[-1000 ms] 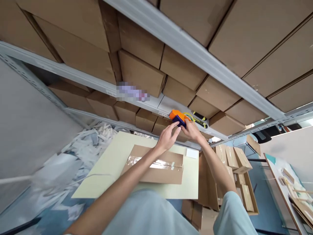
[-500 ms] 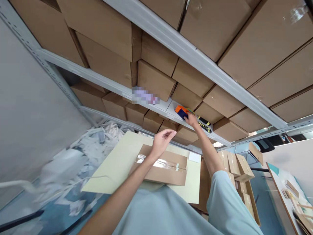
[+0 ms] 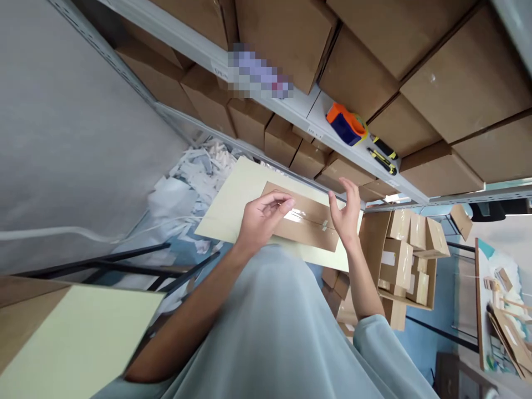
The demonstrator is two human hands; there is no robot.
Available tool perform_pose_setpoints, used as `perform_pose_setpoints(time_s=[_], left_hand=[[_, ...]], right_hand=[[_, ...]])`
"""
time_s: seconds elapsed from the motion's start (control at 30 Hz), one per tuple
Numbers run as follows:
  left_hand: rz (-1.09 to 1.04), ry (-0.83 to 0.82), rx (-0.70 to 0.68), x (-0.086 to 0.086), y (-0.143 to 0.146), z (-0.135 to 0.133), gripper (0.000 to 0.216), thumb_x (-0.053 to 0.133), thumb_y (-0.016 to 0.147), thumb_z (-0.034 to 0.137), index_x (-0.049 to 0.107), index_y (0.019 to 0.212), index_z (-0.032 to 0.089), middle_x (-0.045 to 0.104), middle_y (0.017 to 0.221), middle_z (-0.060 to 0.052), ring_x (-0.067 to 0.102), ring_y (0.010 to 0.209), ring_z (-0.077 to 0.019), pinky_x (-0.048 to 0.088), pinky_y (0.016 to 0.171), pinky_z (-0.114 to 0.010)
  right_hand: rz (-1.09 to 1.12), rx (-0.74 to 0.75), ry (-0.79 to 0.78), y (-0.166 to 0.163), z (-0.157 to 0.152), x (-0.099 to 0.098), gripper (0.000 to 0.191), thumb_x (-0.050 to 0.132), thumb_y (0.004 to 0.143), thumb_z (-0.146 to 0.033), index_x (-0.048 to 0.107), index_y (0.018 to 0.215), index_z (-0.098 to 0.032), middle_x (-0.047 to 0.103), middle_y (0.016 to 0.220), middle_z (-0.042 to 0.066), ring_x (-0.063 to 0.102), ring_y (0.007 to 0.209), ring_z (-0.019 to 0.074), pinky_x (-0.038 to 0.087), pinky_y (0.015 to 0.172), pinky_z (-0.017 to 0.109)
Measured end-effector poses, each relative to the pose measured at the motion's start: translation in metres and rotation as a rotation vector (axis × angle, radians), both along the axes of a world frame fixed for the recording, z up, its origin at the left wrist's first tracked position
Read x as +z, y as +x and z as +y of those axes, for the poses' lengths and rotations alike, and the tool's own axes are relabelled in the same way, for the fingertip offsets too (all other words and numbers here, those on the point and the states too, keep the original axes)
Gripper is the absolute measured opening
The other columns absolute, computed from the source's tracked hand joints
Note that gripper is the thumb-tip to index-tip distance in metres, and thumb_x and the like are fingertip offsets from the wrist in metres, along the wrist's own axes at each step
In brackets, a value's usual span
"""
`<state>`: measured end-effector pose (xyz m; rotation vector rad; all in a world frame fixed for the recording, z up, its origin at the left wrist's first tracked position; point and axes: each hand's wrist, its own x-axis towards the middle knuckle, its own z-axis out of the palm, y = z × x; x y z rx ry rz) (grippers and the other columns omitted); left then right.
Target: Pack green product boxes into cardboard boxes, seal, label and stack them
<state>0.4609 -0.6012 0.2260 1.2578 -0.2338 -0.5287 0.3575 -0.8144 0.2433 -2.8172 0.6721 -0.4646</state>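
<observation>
A taped cardboard box (image 3: 310, 224) lies on the pale yellow board in front of me. My left hand (image 3: 264, 219) is over its left end, fingers curled and thumb drawn close to them in a pinch. Whatever it may hold is too small to make out. Beyond the box's right end, my right hand (image 3: 346, 216) is raised, thumb and fingers apart, holding nothing. An orange and dark blue tape dispenser (image 3: 348, 124) sits on the shelf above, beside two black and yellow utility knives (image 3: 382, 160).
The pale board (image 3: 224, 205) is the work surface. Cardboard boxes (image 3: 361, 72) fill the grey metal shelving (image 3: 166, 39). White scraps (image 3: 183, 183) are heaped at the left. An open carton (image 3: 432, 285) of smaller boxes stands at right. Another board (image 3: 83, 338) is at lower left.
My right hand has let go of the tape dispenser, leaving it on the shelf, and has come down beside the box. My left hand stays pinched over the box. The view has tilted downward.
</observation>
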Motion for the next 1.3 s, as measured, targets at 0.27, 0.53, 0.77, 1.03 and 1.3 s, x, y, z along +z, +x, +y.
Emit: perform_pose_setpoints(time_s=[0.27, 0.53, 0.77, 1.03, 1.3], left_hand=[[0.038, 0.059, -0.029, -0.012, -0.008, 0.018, 0.034, 0.085, 0.086, 0.054, 0.083, 0.093, 0.021, 0.081, 0.101, -0.009, 0.074, 0.092, -0.0232, 0.061, 0.081, -0.036], [0.097, 0.060, -0.040, -0.021, -0.004, 0.022, 0.035, 0.094, 0.075, 0.052, 0.080, 0.085, 0.021, 0.078, 0.092, -0.006, 0.073, 0.089, -0.0228, 0.061, 0.083, -0.037], [0.113, 0.070, -0.061, -0.032, 0.003, 0.027, 0.037, 0.095, 0.070, 0.053, 0.075, 0.075, 0.022, 0.074, 0.082, -0.004, 0.069, 0.082, -0.0210, 0.060, 0.077, -0.036], [0.134, 0.054, -0.123, -0.039, 0.014, 0.039, 0.030, 0.089, 0.080, 0.049, 0.085, 0.089, 0.021, 0.077, 0.085, -0.006, 0.066, 0.076, -0.0181, 0.050, 0.062, -0.029], [0.143, 0.020, -0.213, -0.039, 0.027, 0.046, 0.034, 0.089, 0.081, 0.051, 0.087, 0.095, 0.021, 0.082, 0.097, -0.009, 0.069, 0.079, -0.0191, 0.051, 0.062, -0.029]], right_hand=[[-0.075, -0.216, 0.226, -0.070, 0.032, -0.042, 0.050, 0.042, 0.114, -0.044, 0.059, 0.154, -0.020, 0.068, 0.149, 0.021, 0.063, 0.145, 0.0320, 0.051, 0.123, 0.051], [-0.084, -0.386, 0.288, -0.103, 0.033, -0.067, 0.049, 0.047, 0.111, -0.052, 0.064, 0.142, -0.018, 0.072, 0.144, 0.021, 0.068, 0.140, 0.0309, 0.054, 0.121, 0.051], [-0.073, -0.403, 0.243, -0.107, 0.033, -0.076, 0.050, 0.047, 0.111, -0.052, 0.064, 0.141, -0.017, 0.073, 0.142, 0.021, 0.069, 0.138, 0.0304, 0.055, 0.121, 0.051], [-0.062, -0.482, 0.263, -0.111, 0.033, -0.085, 0.051, 0.051, 0.107, -0.053, 0.066, 0.139, -0.016, 0.073, 0.143, 0.022, 0.069, 0.137, 0.0328, 0.053, 0.121, 0.054], [-0.024, -0.507, 0.193, -0.121, 0.028, -0.109, 0.050, 0.050, 0.107, -0.051, 0.065, 0.138, -0.016, 0.071, 0.140, 0.023, 0.068, 0.135, 0.0318, 0.056, 0.117, 0.051]])
